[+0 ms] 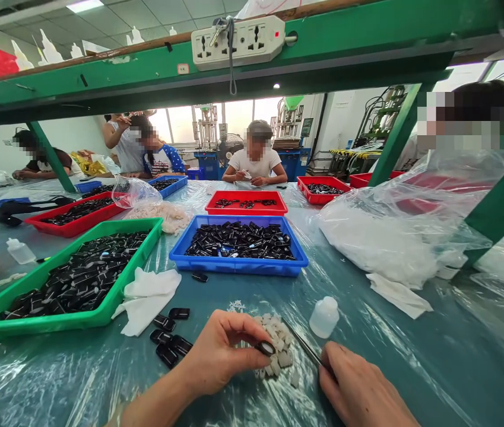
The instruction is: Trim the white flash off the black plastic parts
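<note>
Plainly, everything turns on the gap between the two hands. The left hand [220, 353] pinches a small glossy black casing [266, 349] between thumb and forefinger, its pale oval face showing past the fingertips; the casing is too foreshortened to tell its full long axis. The right hand [358, 382] is closed around slim metal tweezers [306, 345], whose long axis runs forward and leftward from its fingers, so the tip ends ahead of the casing and a little to its right. That tip is nearer to the left hand's fingertips than to the right hand's own. Whether the prongs are parted or pressed together, I cannot tell.

Between the hands, partly hidden by the left fingers, a heap of small whitish blocks [284, 340] lies on the tabletop [430, 362]; the tweezers slant along its right side. Just ahead of the right hand stands a translucent squeeze bottle [324, 318]. To the left of the left hand, a loose cluster of similar black casings [165, 346] lies close to the wrist and forearm.
</note>
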`<state>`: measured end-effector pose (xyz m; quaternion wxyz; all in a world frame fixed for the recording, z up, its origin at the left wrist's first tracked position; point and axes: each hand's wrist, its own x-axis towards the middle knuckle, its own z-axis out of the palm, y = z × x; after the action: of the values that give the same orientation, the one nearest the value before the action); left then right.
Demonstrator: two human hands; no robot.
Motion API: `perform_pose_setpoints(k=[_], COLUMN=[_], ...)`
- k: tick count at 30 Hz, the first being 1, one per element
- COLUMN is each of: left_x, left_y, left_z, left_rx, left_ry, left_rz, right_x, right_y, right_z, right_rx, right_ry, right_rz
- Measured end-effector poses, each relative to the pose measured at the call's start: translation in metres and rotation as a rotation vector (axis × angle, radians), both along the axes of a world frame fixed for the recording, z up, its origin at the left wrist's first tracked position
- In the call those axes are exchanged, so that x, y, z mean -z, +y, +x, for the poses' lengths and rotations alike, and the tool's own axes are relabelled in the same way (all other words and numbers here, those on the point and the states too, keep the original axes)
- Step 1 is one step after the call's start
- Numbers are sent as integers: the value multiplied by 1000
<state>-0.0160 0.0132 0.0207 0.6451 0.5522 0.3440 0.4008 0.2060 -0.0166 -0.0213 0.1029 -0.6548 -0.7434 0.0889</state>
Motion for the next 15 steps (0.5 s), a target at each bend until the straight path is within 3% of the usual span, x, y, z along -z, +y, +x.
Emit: perform_pose_setpoints(k=[7,15], left_x=[-3,-5], left_y=[-1,-6], left_z=[-2,-1], left_rx=[-52,114], left_ry=[124,180], left_rz=[62,104], right_x=[-14,-45], right_y=[2,-20], right_z=[0,-18], right_rx=[-81,28], right_ry=[136,988], right_rz=[8,239])
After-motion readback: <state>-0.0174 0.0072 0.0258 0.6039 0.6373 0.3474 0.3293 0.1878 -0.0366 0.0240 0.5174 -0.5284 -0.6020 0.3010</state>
